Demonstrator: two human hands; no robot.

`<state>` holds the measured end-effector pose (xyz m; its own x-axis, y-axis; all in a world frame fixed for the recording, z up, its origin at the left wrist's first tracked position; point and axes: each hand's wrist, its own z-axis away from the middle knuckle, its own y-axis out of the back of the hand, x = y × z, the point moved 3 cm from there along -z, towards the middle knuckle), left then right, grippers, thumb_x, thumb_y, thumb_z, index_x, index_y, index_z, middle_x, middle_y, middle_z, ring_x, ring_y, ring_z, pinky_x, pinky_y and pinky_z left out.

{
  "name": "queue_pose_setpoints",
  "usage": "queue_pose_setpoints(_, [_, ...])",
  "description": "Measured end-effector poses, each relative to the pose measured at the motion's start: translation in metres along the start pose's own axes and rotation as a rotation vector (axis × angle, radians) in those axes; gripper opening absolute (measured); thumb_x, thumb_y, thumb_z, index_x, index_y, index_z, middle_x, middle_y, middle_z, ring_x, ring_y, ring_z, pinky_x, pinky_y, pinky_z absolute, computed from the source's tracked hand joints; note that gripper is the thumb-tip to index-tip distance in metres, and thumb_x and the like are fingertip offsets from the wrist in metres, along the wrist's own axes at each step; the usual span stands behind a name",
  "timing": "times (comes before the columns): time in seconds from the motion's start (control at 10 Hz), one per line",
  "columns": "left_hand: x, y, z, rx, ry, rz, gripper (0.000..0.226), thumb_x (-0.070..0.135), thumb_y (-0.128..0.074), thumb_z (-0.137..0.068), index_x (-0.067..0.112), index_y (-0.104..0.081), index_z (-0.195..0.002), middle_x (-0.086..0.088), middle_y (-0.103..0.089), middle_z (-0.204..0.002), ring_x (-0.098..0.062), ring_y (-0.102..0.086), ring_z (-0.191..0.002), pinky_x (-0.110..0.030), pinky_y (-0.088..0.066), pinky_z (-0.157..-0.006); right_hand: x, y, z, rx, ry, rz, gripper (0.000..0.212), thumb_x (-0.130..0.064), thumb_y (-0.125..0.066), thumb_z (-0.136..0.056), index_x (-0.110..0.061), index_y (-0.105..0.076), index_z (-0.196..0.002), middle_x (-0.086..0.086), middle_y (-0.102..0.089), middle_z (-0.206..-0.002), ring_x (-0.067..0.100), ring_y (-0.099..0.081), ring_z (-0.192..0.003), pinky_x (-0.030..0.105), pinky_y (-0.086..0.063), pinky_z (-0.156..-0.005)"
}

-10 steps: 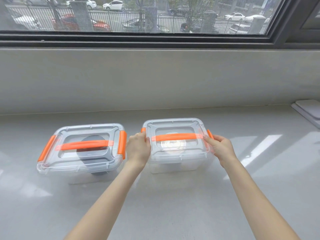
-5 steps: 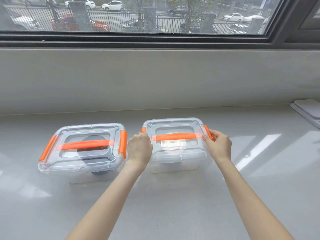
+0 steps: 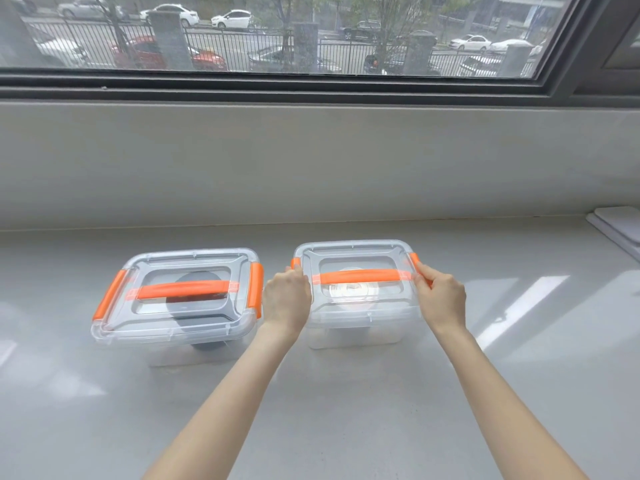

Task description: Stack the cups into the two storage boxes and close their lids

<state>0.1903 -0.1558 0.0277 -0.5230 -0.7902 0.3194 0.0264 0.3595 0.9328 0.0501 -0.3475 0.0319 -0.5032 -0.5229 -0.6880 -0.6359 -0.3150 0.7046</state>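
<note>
Two clear storage boxes with orange handles and orange side latches stand side by side on a grey counter. The left box (image 3: 176, 306) has its lid on and both latches down; a dark cup shows through it. The right box (image 3: 356, 299) also has its lid on, with a pale cup visible inside. My left hand (image 3: 286, 299) covers the right box's left latch, fingers curled over it. My right hand (image 3: 441, 299) presses on the box's right latch (image 3: 415, 259), whose orange tip shows above my fingers.
The grey counter (image 3: 346, 410) runs to a low wall under a window. A white flat slab (image 3: 620, 226) lies at the far right edge. A gap of a hand's width separates the two boxes.
My right hand has closed in over the right box's right latch, which stood out before. My left hand has stayed on the left latch. Neither box has moved.
</note>
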Motion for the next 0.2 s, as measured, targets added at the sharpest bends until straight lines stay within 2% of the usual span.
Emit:
queue_pose_setpoints(0.1, [-0.003, 0.012, 0.002, -0.113, 0.026, 0.076, 0.032, 0.026, -0.038, -0.093, 0.002, -0.057, -0.102, -0.02, -0.067, -0.097, -0.038, -0.059, -0.095, -0.04, -0.044, -0.073, -0.005, 0.006, 0.002, -0.097, -0.053, -0.062, 0.031, -0.03, -0.045, -0.093, -0.021, -0.062, -0.118, 0.013, -0.069, -0.079, 0.034, -0.057, -0.083, 0.037, -0.045, -0.076])
queue_pose_setpoints(0.2, [-0.003, 0.035, -0.008, -0.161, 0.0, 0.196, 0.038, 0.034, -0.042, -0.091, 0.001, -0.056, -0.103, -0.019, -0.065, -0.109, -0.034, -0.055, -0.108, -0.04, -0.044, -0.083, -0.028, 0.027, 0.0, -0.027, -0.047, -0.338, 0.029, -0.024, -0.048, -0.093, -0.013, -0.061, -0.117, 0.008, -0.065, -0.12, 0.024, -0.057, -0.113, 0.029, -0.041, -0.093])
